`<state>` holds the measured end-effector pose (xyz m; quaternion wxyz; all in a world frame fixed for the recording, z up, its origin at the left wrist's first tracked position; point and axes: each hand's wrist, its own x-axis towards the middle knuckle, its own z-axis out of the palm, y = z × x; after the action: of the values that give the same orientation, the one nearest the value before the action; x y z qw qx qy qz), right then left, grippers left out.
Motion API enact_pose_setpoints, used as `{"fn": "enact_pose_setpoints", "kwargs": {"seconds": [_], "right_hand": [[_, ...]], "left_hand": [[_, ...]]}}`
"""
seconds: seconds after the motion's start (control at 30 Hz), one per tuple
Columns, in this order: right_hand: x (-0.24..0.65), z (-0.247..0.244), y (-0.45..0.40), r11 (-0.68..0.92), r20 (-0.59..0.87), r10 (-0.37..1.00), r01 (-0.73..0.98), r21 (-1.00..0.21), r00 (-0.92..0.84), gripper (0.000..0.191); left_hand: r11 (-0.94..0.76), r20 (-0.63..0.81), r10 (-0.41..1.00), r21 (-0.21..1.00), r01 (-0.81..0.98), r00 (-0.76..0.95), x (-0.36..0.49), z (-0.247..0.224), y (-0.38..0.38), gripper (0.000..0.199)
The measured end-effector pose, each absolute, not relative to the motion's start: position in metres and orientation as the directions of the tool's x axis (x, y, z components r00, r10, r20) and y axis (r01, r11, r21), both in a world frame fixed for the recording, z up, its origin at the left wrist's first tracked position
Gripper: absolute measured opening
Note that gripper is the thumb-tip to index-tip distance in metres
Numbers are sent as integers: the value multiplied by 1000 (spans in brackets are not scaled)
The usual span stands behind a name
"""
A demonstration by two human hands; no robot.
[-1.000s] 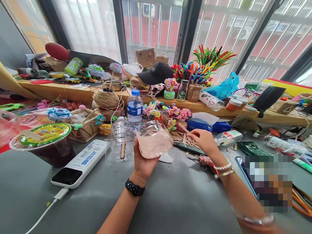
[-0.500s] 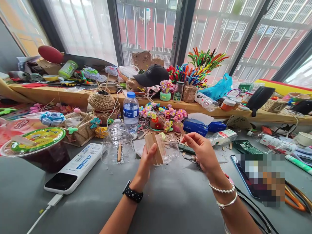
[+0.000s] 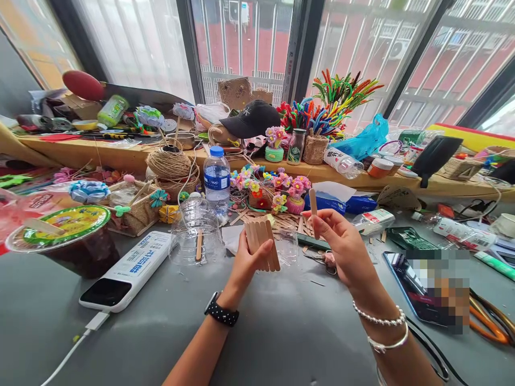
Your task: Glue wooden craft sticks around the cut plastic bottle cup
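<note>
My left hand (image 3: 246, 264) grips a fan of several flat wooden sticks (image 3: 261, 241), thumb across their front. Between the thumb and fingers of my right hand (image 3: 340, 244) is a single wooden stick (image 3: 313, 212), held upright to the right of the fan. Behind the fan lies a clear plastic piece (image 3: 288, 244). Left of it, a cut clear bottle (image 3: 195, 228) rests on the grey table (image 3: 277, 332), with one wooden stick (image 3: 199, 245) at it. Small scissors, partly hidden, lie near my right hand.
A lidded cup (image 3: 76, 252) and a white power bank (image 3: 124, 276) sit at the left. Upright behind my hands is a water bottle (image 3: 216, 179). A phone (image 3: 410, 289) and orange-handled pliers (image 3: 488, 321) lie at the right. Craft items fill the wooden ledge (image 3: 249, 161).
The sticks in my left hand are turned and now show as a spread fan. My right hand has shifted slightly right, its stick now upright. The view has moved a little.
</note>
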<state>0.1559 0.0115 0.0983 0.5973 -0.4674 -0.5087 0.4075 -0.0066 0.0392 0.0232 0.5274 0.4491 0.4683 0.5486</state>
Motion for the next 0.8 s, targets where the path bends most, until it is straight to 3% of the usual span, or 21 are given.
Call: {"fn": "enact_pose_setpoints", "kwargs": {"seconds": [0.13, 0.27, 0.43, 0.57, 0.8], "right_hand": [[159, 100, 12, 182, 167, 974, -89, -979, 155, 22], [162, 99, 13, 59, 58, 998, -131, -990, 11, 25], [167, 98, 15, 74, 66, 996, 169, -983, -56, 26], [170, 95, 18, 160, 92, 982, 467, -869, -166, 28], [158, 88, 19, 226, 109, 970, 652, -724, -216, 24]], "left_hand": [[62, -65, 998, 985, -163, -15, -4, 24, 39, 71], [85, -85, 996, 986, -146, 2, -3, 24, 39, 72], [97, -92, 994, 991, -91, 56, -5, 26, 38, 74], [86, -81, 992, 995, -53, 97, -7, 28, 38, 76], [55, -49, 993, 997, -52, 110, -7, 28, 36, 70]]}}
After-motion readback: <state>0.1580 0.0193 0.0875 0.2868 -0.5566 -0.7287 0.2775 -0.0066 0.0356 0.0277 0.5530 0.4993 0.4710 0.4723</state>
